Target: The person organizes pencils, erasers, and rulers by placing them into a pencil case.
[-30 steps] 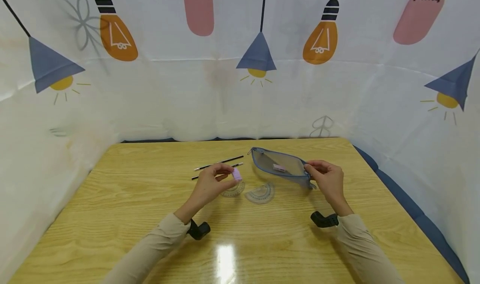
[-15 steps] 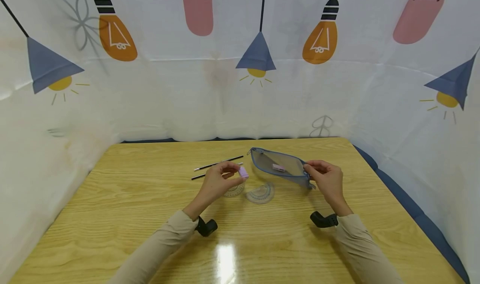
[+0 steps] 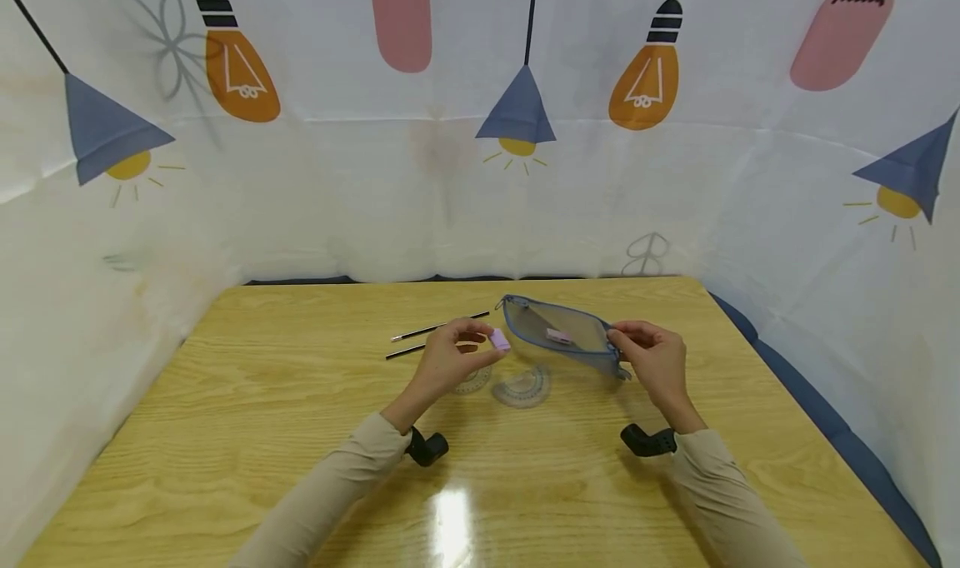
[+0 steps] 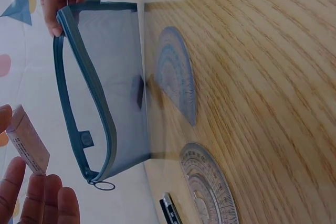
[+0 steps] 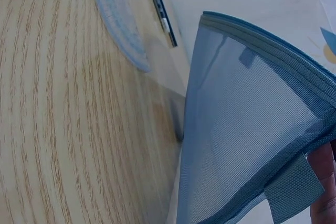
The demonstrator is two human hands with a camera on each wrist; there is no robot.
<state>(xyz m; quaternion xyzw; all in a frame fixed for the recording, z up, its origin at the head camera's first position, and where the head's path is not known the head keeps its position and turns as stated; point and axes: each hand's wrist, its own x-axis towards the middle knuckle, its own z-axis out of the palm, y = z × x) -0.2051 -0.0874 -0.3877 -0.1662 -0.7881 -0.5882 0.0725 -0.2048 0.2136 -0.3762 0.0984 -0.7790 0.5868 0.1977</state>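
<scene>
My left hand (image 3: 448, 361) pinches a lilac eraser (image 3: 500, 341) between thumb and fingers, just left of a blue mesh zip pouch (image 3: 558, 335). Printed text shows on the eraser (image 4: 29, 141) in the left wrist view. Thumb and fingers of my right hand (image 3: 660, 364) grip the pouch's right end by its rim. The pouch's zip is undone and its mouth gapes. Inside lies a small pinkish block (image 3: 558, 336), its kind unclear. In the right wrist view, the pouch (image 5: 257, 103) hides most of the right hand.
Two clear protractors (image 3: 522, 387) lie on the wooden table (image 3: 570, 485) in front of the pouch, the left one partly behind my left hand. Two dark pencils (image 3: 420, 332) lie further back. A printed cloth (image 3: 360, 193) hangs behind the table.
My left hand has moved right with the eraser, closer to the pouch's mouth. The right hand and the pouch have stayed nearly still.
</scene>
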